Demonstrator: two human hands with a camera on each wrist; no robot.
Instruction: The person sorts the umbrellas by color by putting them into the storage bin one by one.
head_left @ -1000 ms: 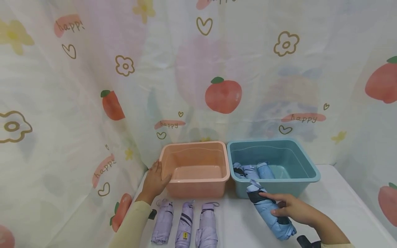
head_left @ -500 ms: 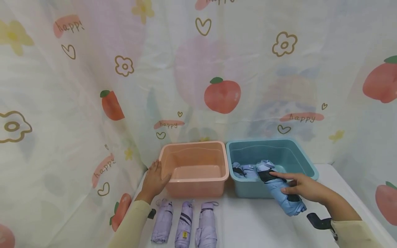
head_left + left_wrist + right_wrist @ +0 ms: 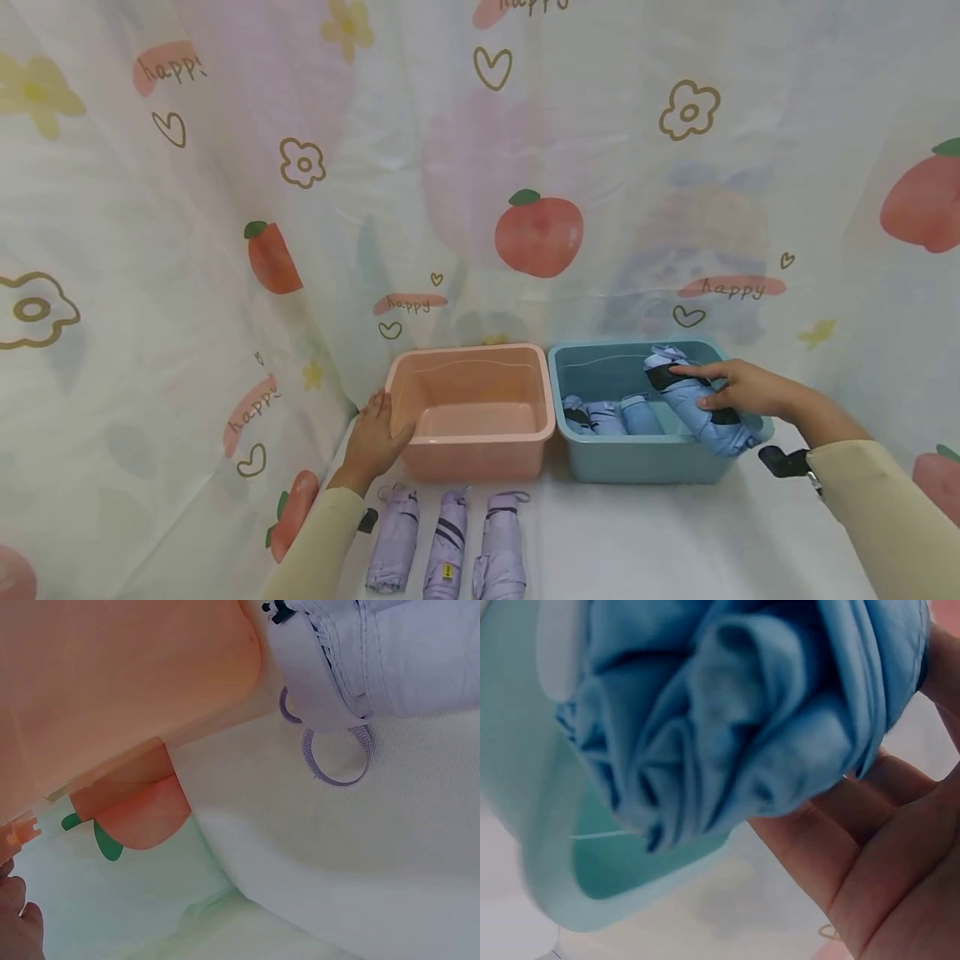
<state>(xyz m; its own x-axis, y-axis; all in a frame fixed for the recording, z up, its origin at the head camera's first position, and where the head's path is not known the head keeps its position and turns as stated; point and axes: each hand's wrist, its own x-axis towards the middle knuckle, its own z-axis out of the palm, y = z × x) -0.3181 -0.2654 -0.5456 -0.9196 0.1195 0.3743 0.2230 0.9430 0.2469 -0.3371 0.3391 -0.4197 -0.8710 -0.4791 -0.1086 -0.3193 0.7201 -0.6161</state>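
In the head view my right hand (image 3: 750, 389) grips a folded blue umbrella (image 3: 693, 404) with a dark strap. It is tilted above the right side of the blue basin (image 3: 645, 460). The right wrist view shows the bunched end of the blue umbrella (image 3: 742, 727) up close, fingers behind it. Lying inside the basin are three folded umbrellas, including a light blue one (image 3: 641, 414) and a lilac-blue one (image 3: 606, 418). My left hand (image 3: 372, 442) rests against the left side of the peach basin (image 3: 472, 460), fingers extended along its rim.
Three folded lilac umbrellas, one of them with a yellow tag (image 3: 447, 542), lie side by side on the white table (image 3: 637, 542) before the peach basin. A printed curtain (image 3: 450, 167) stands behind the basins and along both sides.
My right hand has carried the blue umbrella up and to the right, from in front of the blue basin to above it. The left hand stays at the peach basin.
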